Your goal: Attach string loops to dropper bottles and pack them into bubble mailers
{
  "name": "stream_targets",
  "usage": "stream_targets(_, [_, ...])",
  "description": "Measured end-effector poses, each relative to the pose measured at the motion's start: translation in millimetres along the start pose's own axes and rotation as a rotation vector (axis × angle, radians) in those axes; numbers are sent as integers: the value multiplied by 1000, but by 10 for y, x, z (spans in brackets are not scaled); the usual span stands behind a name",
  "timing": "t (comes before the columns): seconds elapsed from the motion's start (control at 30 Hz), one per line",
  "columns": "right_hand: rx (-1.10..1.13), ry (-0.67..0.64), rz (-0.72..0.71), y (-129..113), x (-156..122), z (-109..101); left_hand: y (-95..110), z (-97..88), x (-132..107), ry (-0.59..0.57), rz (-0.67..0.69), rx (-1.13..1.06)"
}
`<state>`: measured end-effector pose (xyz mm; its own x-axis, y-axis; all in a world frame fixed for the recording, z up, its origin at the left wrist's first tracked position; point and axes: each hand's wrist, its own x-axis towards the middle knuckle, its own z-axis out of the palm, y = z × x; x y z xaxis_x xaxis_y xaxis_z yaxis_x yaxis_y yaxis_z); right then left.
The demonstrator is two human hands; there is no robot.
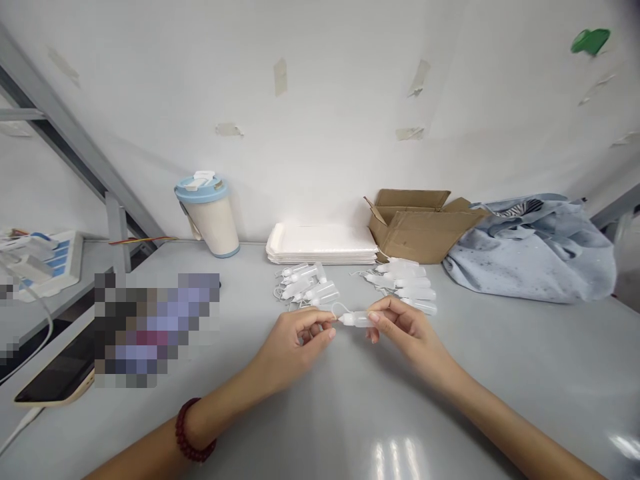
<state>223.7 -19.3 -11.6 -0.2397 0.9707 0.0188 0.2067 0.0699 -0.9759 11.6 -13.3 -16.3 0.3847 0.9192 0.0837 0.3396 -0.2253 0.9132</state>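
Narrow grips, left hand [295,341] and right hand [407,330], pinch one dropper bottle [356,319] near two bottle clusters [405,285].

Bright, even light; glare streaks the table [395,460], soft shadows lie under the left hand [295,343] and right hand [405,330], and the edges bow.

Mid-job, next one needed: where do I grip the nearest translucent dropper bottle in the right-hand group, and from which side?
Pinch the nearest translucent dropper bottle across its round body, coming from the near side with your right hand once that hand frees the bottle it holds. It lies on its side at the group's near edge, body exposed; the narrow tip points left, too thin.
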Motion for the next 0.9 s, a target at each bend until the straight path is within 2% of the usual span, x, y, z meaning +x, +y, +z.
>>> stream_targets(0.1, [-36, 27, -4, -15, -1, -16, 7, -12, 9, 25, -16, -20])
stream_targets(0.4, [-74, -22, -15, -24, -29, 12, 52, -15, -3, -6, -102, -119])
stream_targets(0.53, [-247, -41, -77, 40, -3, -46, 51, -45, 18, -7, -117, -101])
stream_targets(0.6, [-451, 24, -204, 113, 52, -110, 48, -83, 44, 52, -133, -97])
stream_targets(0.7, [-822, 160, -476, 249, 174, -231, 30, -163, 102, 272, -119, -115])
stream_targets(0.8, [-1111, 199, -521, 368, 276, -337, -17, -244, 168, 498, -80, -117])
stream_targets(0.9, [-1300, 170, -462, 444, 314, -386, -95, -293, 220, 539, -124, -76])
